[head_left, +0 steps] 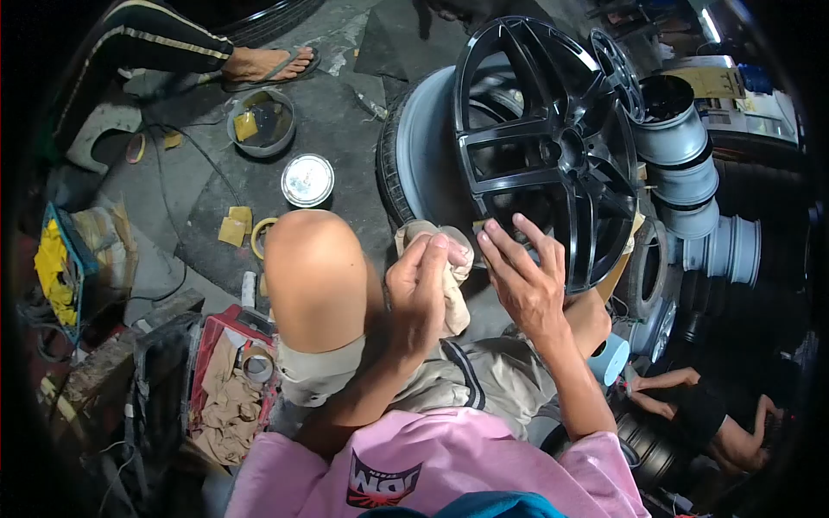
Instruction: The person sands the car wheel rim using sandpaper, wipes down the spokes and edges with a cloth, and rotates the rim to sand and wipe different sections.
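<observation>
My left hand (pixel 418 281) is closed round a crumpled beige cloth (pixel 455 302), part of which hangs below the fingers. A black alloy wheel (pixel 570 151) with several spokes leans upright in front of me, against a tire. My right hand (pixel 528 285) is at its lower near edge, fingers extended and slightly spread. Under the right fingertips shows the edge of a small yellow piece of sandpaper (pixel 479 226); the palm side and thumb are hidden. Behind the wheel, a tire (pixel 393 173) surrounds its silver barrel.
A grey tub (pixel 262 123) with dark liquid and a round can (pixel 307 180) stand on the floor. Yellow sandpaper (pixel 235 226) lies beside a tape roll (pixel 261 237). Silver rims (pixel 688 177) are stacked at right. Another person's foot (pixel 268 65) rests at upper left.
</observation>
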`<act>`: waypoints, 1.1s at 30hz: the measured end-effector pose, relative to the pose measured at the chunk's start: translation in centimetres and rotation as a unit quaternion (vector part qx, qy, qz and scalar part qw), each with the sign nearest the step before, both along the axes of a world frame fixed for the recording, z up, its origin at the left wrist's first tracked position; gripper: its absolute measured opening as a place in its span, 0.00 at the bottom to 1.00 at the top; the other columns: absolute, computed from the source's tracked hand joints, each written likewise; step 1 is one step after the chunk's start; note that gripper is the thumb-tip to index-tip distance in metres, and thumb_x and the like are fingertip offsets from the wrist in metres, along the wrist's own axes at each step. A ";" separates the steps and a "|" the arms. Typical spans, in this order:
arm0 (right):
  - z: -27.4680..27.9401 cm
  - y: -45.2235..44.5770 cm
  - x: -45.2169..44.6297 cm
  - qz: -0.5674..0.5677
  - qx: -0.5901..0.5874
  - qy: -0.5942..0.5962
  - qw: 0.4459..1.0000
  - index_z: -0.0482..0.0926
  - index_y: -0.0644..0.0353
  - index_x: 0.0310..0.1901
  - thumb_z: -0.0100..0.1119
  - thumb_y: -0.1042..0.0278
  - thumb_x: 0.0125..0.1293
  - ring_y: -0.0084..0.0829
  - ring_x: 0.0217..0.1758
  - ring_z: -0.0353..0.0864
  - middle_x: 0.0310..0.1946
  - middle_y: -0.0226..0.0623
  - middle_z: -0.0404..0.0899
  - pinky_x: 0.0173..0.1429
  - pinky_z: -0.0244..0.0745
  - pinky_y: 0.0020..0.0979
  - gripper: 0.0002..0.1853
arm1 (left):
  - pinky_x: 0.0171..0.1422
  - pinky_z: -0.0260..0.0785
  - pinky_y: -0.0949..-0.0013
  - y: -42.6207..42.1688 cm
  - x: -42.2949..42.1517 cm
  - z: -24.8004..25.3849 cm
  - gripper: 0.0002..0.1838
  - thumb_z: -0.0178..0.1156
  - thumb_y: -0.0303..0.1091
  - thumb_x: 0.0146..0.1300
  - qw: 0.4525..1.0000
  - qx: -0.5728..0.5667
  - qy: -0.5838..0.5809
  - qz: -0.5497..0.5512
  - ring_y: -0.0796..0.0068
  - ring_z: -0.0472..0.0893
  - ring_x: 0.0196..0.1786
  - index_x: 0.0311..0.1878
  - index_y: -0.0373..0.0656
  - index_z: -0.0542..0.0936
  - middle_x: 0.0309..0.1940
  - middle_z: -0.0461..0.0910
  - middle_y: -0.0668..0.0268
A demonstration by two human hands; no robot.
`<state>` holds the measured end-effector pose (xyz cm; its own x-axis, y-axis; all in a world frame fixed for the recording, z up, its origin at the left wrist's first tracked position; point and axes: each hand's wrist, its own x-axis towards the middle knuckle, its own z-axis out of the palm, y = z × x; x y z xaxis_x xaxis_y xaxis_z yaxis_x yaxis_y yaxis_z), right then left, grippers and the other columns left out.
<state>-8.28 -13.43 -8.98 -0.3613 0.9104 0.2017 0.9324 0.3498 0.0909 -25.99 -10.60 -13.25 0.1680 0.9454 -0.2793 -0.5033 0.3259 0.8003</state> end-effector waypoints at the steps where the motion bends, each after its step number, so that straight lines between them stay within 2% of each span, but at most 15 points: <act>1: -0.3 -0.2 0.2 0.002 0.017 -0.015 1.000 0.89 0.49 0.62 0.76 0.66 0.61 0.40 0.76 0.77 0.68 0.23 0.84 0.67 0.73 0.44 0.25 | 0.54 0.72 0.72 0.0 -0.1 0.0 0.20 0.49 0.35 0.87 1.000 -0.012 -0.015 -0.001 0.79 0.80 0.43 0.37 0.35 0.80 0.38 0.83 0.64; 7: -0.4 5.2 -1.3 0.008 0.066 -0.012 0.998 0.88 0.50 0.61 0.76 0.66 0.64 0.43 0.77 0.74 0.66 0.25 0.85 0.68 0.71 0.45 0.22 | 0.53 0.72 0.72 -0.2 -0.4 0.7 0.20 0.49 0.33 0.87 0.999 -0.010 -0.039 0.018 0.79 0.79 0.42 0.35 0.36 0.80 0.38 0.82 0.64; 12: -1.2 4.3 -0.9 -0.002 0.046 0.023 0.999 0.88 0.50 0.62 0.75 0.66 0.64 0.44 0.78 0.73 0.68 0.25 0.83 0.68 0.71 0.46 0.23 | 0.52 0.72 0.72 -0.1 -0.2 0.1 0.19 0.50 0.32 0.86 0.999 -0.014 -0.033 0.023 0.78 0.79 0.42 0.35 0.35 0.80 0.37 0.82 0.64; 15: -0.4 7.1 -1.7 0.008 0.045 -0.002 0.999 0.88 0.51 0.62 0.74 0.66 0.65 0.45 0.79 0.71 0.69 0.26 0.83 0.70 0.70 0.47 0.22 | 0.52 0.72 0.72 -0.3 -0.2 0.2 0.19 0.50 0.32 0.86 0.999 -0.027 -0.047 0.005 0.78 0.79 0.42 0.35 0.35 0.80 0.37 0.83 0.64; 17: -0.8 9.4 -2.2 0.004 0.058 0.024 0.998 0.88 0.52 0.61 0.73 0.67 0.66 0.45 0.80 0.71 0.67 0.27 0.83 0.71 0.69 0.47 0.21 | 0.52 0.72 0.71 -0.4 0.0 0.1 0.19 0.50 0.32 0.86 0.997 -0.035 -0.066 0.002 0.78 0.79 0.42 0.35 0.35 0.80 0.37 0.83 0.63; 23: -0.6 5.5 -1.8 -0.023 0.018 0.044 0.999 0.90 0.51 0.61 0.73 0.68 0.68 0.47 0.80 0.72 0.67 0.28 0.85 0.72 0.68 0.45 0.20 | 0.50 0.73 0.72 -0.4 0.2 -0.3 0.19 0.51 0.32 0.86 0.998 -0.022 -0.062 0.018 0.78 0.79 0.40 0.35 0.35 0.80 0.36 0.83 0.63; 25: -0.5 6.7 -1.9 -0.005 0.032 0.048 0.998 0.89 0.54 0.62 0.72 0.68 0.68 0.48 0.82 0.69 0.68 0.30 0.84 0.71 0.68 0.49 0.20 | 0.50 0.73 0.72 -0.5 0.2 -0.1 0.19 0.51 0.31 0.86 0.998 -0.021 -0.057 0.008 0.78 0.79 0.40 0.35 0.35 0.80 0.36 0.83 0.63; 29: -0.8 9.1 -2.9 -0.030 0.051 0.073 0.996 0.88 0.55 0.63 0.70 0.70 0.69 0.50 0.83 0.67 0.68 0.31 0.84 0.73 0.68 0.48 0.21 | 0.49 0.73 0.72 -1.0 0.5 -0.5 0.19 0.51 0.31 0.86 0.998 -0.019 -0.067 0.003 0.79 0.79 0.39 0.35 0.35 0.81 0.36 0.84 0.63; 33: -1.4 5.4 -2.8 -0.049 0.024 0.089 0.994 0.88 0.53 0.64 0.71 0.69 0.68 0.50 0.84 0.66 0.71 0.32 0.82 0.75 0.65 0.49 0.23 | 0.48 0.73 0.72 -0.7 0.4 -0.7 0.19 0.50 0.31 0.86 0.999 -0.019 -0.051 -0.002 0.79 0.79 0.39 0.36 0.35 0.81 0.36 0.84 0.63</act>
<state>-11.08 -8.03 -10.37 -0.2258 0.9270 0.2996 0.9646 0.2558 -0.0647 -25.56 -11.34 -13.95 0.2006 0.9339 -0.2959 -0.5803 0.3566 0.7321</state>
